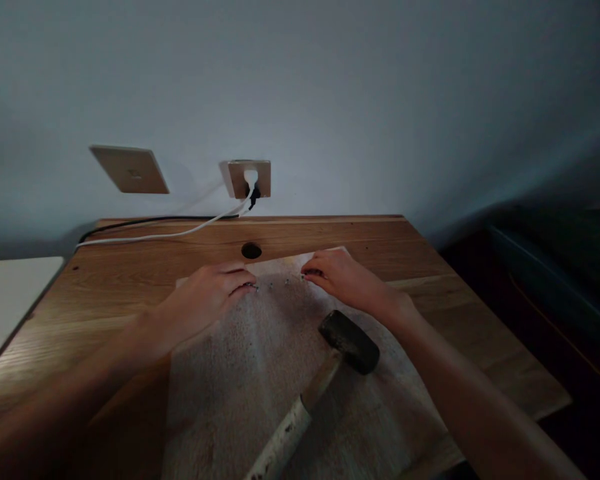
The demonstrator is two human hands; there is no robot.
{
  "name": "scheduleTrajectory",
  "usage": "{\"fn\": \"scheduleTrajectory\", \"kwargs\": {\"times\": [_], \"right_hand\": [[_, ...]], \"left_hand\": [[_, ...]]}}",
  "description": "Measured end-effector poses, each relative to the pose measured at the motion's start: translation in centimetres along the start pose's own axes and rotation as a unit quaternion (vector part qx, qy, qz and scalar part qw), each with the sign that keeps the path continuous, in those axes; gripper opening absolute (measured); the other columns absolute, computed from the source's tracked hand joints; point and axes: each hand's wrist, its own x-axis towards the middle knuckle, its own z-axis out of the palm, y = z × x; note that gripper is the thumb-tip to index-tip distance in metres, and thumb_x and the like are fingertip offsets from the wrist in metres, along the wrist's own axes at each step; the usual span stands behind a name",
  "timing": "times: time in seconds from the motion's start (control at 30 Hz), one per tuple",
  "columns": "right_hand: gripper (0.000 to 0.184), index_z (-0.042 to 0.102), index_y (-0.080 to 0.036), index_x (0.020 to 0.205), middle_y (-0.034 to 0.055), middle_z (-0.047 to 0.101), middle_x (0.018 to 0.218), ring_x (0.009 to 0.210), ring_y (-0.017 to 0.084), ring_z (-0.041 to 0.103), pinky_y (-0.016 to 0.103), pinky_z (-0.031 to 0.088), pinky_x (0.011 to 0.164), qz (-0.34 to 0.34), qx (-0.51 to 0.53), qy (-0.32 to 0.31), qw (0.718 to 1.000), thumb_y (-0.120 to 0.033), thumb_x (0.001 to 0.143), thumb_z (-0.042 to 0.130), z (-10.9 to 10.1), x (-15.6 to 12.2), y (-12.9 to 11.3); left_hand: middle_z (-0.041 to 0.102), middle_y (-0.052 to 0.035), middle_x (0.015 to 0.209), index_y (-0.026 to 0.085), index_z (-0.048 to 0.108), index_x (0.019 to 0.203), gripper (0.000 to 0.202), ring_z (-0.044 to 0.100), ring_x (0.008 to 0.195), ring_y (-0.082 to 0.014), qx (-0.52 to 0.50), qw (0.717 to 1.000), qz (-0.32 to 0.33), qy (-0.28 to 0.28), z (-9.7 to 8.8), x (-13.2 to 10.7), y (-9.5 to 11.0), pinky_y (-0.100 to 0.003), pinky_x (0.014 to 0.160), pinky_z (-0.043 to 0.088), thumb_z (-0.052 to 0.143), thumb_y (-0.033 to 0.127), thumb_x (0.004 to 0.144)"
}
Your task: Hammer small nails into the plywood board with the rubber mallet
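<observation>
Because the small metal pins [271, 285] lined up near the far edge of a board [205, 400] are so slight, I judge them light, hard and stiff, easy to fumble and best taken near the top between thumb and forefinger. My left hand [205, 291] has its fingers drawn together at one end of the row, my right hand [340, 272] at the other; whether either actually pinches a pin, I cannot tell. Nearer me, a hammer [323, 380] lies slantwise on the board, in neither hand; its dark, blocky head should carry most of the weight, so I would take hold along the pale lower handle. The board looks flat and rigid, and rests on a wooden desk [380, 240] with a round hole [251, 250] beyond the pins. Behind stands a plain wall [355, 100] with a wall plate [130, 171] and a socket [237, 180]; a white cable [145, 238] and a black cable [155, 219] trail off leftward. The light is dim, darkest to the right.
</observation>
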Motion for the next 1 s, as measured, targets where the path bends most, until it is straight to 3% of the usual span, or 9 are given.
{"fn": "scheduleTrajectory", "kwargs": {"times": [0.13,0.3,0.43,0.57,0.7,0.83,1.0], "right_hand": [[0.027,0.085,-0.025,0.084,0.0035,0.085,0.089,0.084,0.022,0.077,0.034,0.055,0.081,0.002,0.002,-0.014,1.0,-0.013,0.1,0.066,0.6,0.6,0.0],[0.026,0.085,-0.024,0.084,0.0046,0.085,0.086,0.082,0.023,0.078,0.034,0.055,0.078,0.021,-0.009,-0.01,1.0,-0.016,0.101,0.067,0.5,0.6,-0.5],[0.023,0.086,-0.023,0.087,0.006,0.085,0.085,0.081,0.023,0.078,0.034,0.055,0.077,0.025,-0.03,-0.012,0.999,-0.016,0.101,0.068,0.5,0.7,-0.8],[0.026,0.085,-0.021,0.088,0.0074,0.082,0.089,0.084,0.023,0.075,0.034,0.054,0.076,0.001,-0.057,-0.027,0.998,-0.01,0.101,0.064,0.7,0.8,-0.9],[0.028,0.084,-0.017,0.096,0.0107,0.078,0.097,0.088,0.024,0.074,0.034,0.053,0.08,-0.015,-0.069,-0.035,0.997,-0.003,0.101,0.061,0.0,0.5,-1.6],[0.025,0.084,-0.017,0.105,0.0114,0.079,0.104,0.094,0.024,0.073,0.034,0.052,0.083,-0.015,-0.052,-0.032,0.998,-0.01,0.104,0.061,-1.3,0.5,-2.7],[0.018,0.086,-0.015,0.099,0.0111,0.083,0.096,0.092,0.024,0.075,0.032,0.051,0.081,-0.011,-0.021,-0.06,0.998,-0.014,0.102,0.068,-0.9,1.5,-3.0]], "left_hand": [[0.078,-0.0044,0.108,0.025,0.08,0.105,0.037,0.075,0.097,-0.0203,-0.018,1.0,0.018,-0.005,0.8,0.1,-0.2,-0.034,0.09,0.06,0.044,0.031,0.111],[0.077,-0.0052,0.111,0.024,0.079,0.108,0.035,0.074,0.099,-0.0204,-0.031,0.999,0.02,-0.013,1.1,0.3,-0.1,-0.033,0.092,0.059,0.045,0.03,0.11],[0.076,-0.0068,0.112,0.023,0.077,0.111,0.029,0.074,0.103,-0.0228,-0.013,0.999,-0.003,-0.032,1.4,0.5,0.0,-0.036,0.094,0.058,0.049,0.028,0.108],[0.076,-0.0056,0.103,0.022,0.074,0.106,0.021,0.074,0.094,-0.0232,-0.006,0.998,-0.046,-0.046,1.5,0.9,0.3,-0.036,0.087,0.058,0.054,0.029,0.107],[0.074,-0.0083,0.101,0.019,0.071,0.107,0.017,0.074,0.092,-0.0253,0.059,0.995,-0.057,-0.053,1.8,0.8,0.9,-0.038,0.085,0.058,0.056,0.027,0.107],[0.073,-0.0141,0.108,0.014,0.069,0.117,0.023,0.075,0.093,-0.0281,0.166,0.983,-0.051,-0.063,2.5,0.8,1.9,-0.04,0.082,0.06,0.048,0.02,0.109],[0.074,-0.0152,0.104,0.012,0.069,0.115,0.024,0.077,0.092,-0.0304,0.199,0.971,-0.08,-0.102,2.4,1.4,3.0,-0.041,0.078,0.061,0.047,0.02,0.11]]}}
